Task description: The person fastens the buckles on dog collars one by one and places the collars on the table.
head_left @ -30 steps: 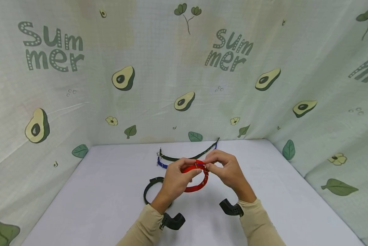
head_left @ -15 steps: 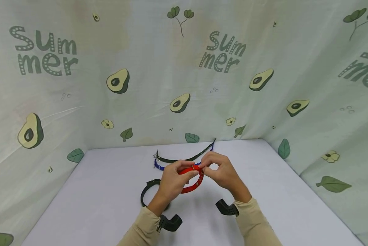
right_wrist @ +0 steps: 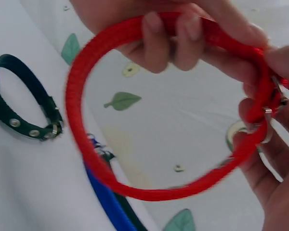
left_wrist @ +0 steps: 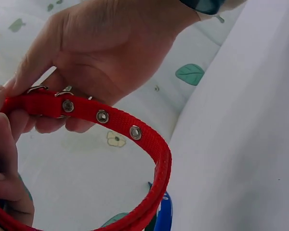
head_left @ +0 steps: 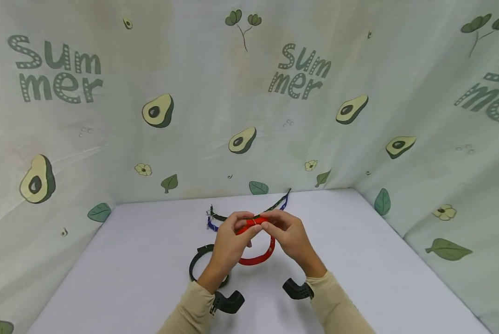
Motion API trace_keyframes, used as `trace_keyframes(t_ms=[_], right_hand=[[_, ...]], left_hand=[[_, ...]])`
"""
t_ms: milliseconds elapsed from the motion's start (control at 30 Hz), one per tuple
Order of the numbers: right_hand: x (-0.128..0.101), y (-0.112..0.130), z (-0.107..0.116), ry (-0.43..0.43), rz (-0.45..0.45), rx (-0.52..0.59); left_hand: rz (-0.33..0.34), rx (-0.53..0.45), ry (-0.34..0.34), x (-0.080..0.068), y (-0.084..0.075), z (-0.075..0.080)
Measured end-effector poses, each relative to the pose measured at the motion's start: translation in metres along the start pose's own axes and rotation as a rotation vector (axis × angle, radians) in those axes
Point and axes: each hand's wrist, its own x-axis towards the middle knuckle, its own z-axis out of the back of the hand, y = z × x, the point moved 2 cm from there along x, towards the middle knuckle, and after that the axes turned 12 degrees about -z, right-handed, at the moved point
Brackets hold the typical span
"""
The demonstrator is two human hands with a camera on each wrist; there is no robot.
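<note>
Head view: red collar (head_left: 255,253) loop below both hands' grip.

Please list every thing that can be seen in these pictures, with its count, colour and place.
red collar: 1, red with metal eyelets, looped, held above the table by both hands
closed collar: 1, dark, on the table by the left wrist
open dark strap: 1, dark green, far side of the table
blue strap: 1, blue, beside the dark strap
table: 1, white
avocado curtain: pale green, around the table
left hand: pinches the red collar
right hand: pinches it near the buckle
</note>
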Motion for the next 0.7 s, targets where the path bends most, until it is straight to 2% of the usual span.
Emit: trace_keyframes(t_ms=[100,200,467,600,700], right_hand=[[-0.003,-0.005,-0.004,-0.043,-0.071,0.044],[-0.007,-0.008,-0.006,-0.062,-0.068,0.013],[-0.015,-0.018,-0.006,-0.026,-0.057,-0.051],[-0.011,-0.042,-0.008,-0.009,-0.104,-0.076],[-0.008,-0.062,-0.009,-0.021,-0.158,-0.073]], left_hand=[[0.034,-0.05,-0.052,0.0,0.003,0.0],[0.046,-0.059,-0.075,0.0,0.005,0.0],[0.031,0.083,0.0,-0.004,0.011,-0.003],[0.006,0.149,0.028,-0.004,0.014,-0.002],[0.024,0.192,0.079,-0.002,0.016,-0.001]])
